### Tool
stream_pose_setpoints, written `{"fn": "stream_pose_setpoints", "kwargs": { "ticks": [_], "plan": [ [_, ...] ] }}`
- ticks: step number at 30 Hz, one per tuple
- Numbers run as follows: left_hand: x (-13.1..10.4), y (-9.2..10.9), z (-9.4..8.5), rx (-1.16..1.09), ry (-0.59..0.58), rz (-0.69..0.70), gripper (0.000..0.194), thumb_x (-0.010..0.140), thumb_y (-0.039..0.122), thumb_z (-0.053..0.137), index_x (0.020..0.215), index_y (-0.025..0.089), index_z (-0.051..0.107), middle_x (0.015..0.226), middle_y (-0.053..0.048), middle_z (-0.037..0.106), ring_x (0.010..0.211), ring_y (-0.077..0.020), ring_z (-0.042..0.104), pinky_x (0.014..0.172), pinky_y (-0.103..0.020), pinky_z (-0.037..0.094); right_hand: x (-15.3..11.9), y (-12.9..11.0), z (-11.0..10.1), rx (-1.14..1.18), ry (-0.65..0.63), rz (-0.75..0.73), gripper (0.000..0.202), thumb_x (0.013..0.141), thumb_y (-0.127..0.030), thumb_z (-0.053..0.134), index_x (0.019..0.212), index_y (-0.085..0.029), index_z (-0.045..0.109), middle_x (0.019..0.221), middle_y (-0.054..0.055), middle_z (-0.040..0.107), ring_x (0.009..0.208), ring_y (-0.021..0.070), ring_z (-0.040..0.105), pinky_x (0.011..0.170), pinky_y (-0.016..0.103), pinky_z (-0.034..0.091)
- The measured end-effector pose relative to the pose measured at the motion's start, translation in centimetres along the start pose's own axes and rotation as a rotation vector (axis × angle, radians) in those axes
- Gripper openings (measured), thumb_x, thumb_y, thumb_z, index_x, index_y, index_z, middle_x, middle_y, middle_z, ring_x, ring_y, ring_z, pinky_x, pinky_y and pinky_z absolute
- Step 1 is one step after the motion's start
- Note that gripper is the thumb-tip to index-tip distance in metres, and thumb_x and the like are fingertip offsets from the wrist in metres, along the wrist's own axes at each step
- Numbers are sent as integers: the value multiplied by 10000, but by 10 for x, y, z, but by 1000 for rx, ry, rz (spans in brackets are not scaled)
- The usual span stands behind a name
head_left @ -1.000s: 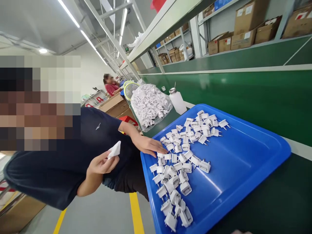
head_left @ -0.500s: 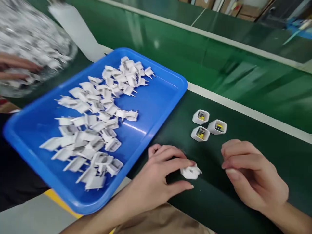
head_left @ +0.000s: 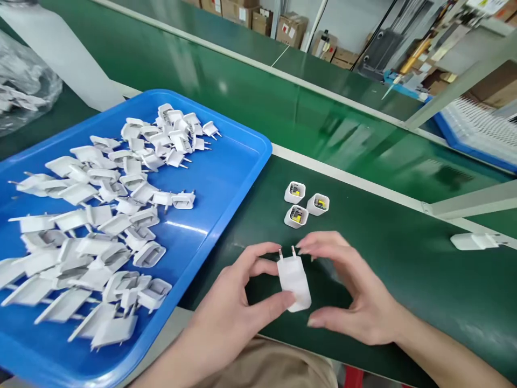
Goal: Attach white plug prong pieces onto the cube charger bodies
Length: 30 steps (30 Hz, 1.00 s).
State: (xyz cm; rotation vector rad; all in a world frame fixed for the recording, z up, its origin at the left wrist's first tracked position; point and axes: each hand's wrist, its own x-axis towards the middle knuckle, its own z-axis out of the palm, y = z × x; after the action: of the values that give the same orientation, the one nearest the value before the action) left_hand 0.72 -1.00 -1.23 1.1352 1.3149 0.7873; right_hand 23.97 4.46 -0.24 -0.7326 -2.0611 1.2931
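Plug (head_left: 291,280) turned pins-away in the left hand (head_left: 238,304), right hand (head_left: 359,299) brought in beside it.
Half a second ago it lay sideways under the left fingers; now the left thumb and fingers grip it near the table's (head_left: 404,258) front edge. The right hand is spread around its other side, contact unclear, so both hands appear to be working on one piece, nearer than three open shells (head_left: 291,220).
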Motion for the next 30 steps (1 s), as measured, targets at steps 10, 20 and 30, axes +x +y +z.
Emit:
{"fn": "stream_pose_setpoints", "kwargs": {
  "ticks": [10,20,30],
  "plan": [
    [3,-18,17,222,92,198,597,868,433,736,1411,386,492,1155,18,747,1130,-243,698,937,-351,572,0,-8,2,704,99,223,779,809,-555,793,1482,-268,524,1384,127,601,1314,319,529,1086,475,431],
    [23,-30,20,513,128,507,316,943,310,671,1251,351,615,1188,19,721,1046,-208,695,843,-279,580,-9,-8,1,435,92,177,680,864,-516,763,1472,-334,517,1338,93,583,1236,294,552,1059,449,451],
    [19,-32,26,663,75,644,539,932,231,666,1425,251,450,1307,-56,656,1156,-254,625,931,-368,581,-44,25,-40,-596,231,163,124,1003,-264,657,1122,-247,625,1133,59,599,1007,197,612,841,309,511]
  ]
}}
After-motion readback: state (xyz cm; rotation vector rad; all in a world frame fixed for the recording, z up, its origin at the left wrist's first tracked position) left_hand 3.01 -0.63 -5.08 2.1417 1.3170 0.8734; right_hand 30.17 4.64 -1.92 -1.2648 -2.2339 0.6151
